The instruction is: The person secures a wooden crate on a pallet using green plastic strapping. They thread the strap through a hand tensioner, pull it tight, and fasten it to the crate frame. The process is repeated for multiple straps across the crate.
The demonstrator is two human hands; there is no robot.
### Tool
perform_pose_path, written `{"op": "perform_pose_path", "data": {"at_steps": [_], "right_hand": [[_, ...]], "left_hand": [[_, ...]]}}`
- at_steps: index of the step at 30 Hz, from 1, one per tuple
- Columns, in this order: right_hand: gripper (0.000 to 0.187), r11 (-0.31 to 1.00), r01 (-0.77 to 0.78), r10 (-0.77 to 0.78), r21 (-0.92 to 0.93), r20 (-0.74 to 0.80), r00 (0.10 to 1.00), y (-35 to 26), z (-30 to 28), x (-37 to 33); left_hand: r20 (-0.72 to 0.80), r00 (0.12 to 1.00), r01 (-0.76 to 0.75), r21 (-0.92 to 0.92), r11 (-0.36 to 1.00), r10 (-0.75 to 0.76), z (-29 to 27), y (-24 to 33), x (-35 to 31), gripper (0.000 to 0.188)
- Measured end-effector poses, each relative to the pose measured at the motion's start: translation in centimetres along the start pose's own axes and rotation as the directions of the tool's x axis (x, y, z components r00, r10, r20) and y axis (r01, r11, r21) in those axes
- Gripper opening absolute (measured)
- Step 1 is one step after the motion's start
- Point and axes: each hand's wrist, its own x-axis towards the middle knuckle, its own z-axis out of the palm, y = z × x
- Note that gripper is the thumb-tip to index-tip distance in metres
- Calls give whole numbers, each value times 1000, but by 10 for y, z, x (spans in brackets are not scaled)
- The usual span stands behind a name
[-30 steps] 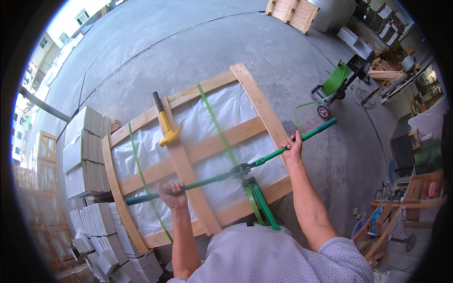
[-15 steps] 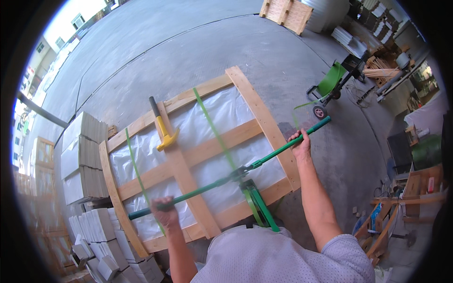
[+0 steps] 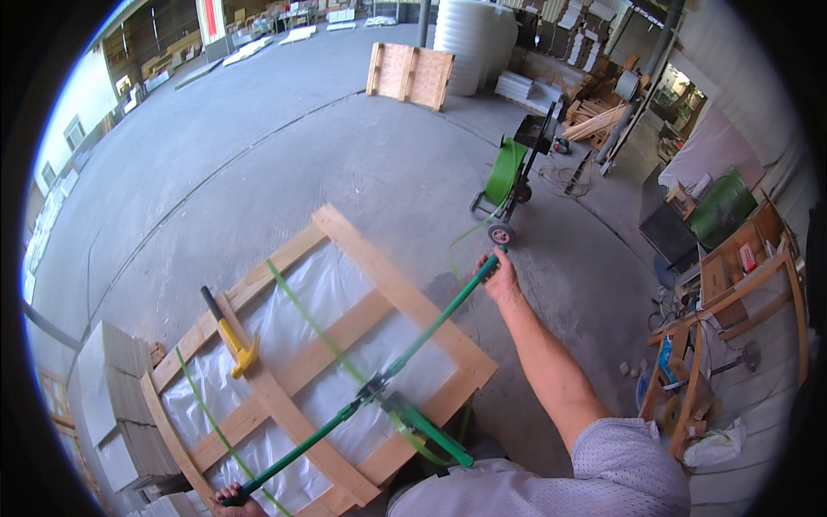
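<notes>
Head view: my left hand (image 3: 239,503), partly cut off by the lower edge, has its fingers curled round the lower end of a long green two-handled tool (image 3: 372,389). My right hand (image 3: 499,277) is closed round the tool's other end, up and to the right, with my arm stretched out along that side. The two handles lie spread in almost one slanting line, and the joint between them sits over the near part of a wooden crate (image 3: 297,370). From that joint a short green bar (image 3: 437,439) points toward my shirt (image 3: 517,493).

The crate lies flat just in front of me, slats crossing over cloudy plastic sheeting (image 3: 323,277). One green strap (image 3: 301,305) runs across it to the tool's joint; a second strap (image 3: 212,422) crosses nearer the left side. A yellow hammer (image 3: 233,340) with a dark grip lies on the slat between them, head toward me.

Beyond my right hand, a wheeled cart (image 3: 538,133) with a green reel (image 3: 506,172) stands on the concrete floor (image 3: 258,181). Pale flat slabs (image 3: 121,414) are stacked just left of the crate.
</notes>
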Motion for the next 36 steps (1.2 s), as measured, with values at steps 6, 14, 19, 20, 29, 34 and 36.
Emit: {"op": "perform_pose_path", "data": {"at_steps": [6,14,19,20,29,34,36], "right_hand": [[34,988,-111,98,112,117,988,-24,2,26],[47,894,-443,442,-74,321,838,-52,4,57],[46,805,-407,585,-431,470,660,-75,15,63],[47,800,-405,596,-443,509,621,-78,16,64],[35,836,-421,549,-353,552,628,-68,13,67],[28,869,-338,489,-362,517,702,-87,36,27],[27,875,-292,471,-386,534,702,-97,57,0]], "left_hand": [[-183,975,-111,80,991,124,25,-8,-10,37],[-501,838,-173,132,976,216,102,-23,-44,34],[-621,751,-209,101,973,225,102,-14,-54,32],[-625,748,-213,95,972,224,97,-10,-52,32],[-519,784,-273,204,940,341,33,-15,-1,31],[-511,773,-287,246,926,376,60,-3,-15,32],[-504,763,-306,271,912,406,87,4,-28,32]]}}
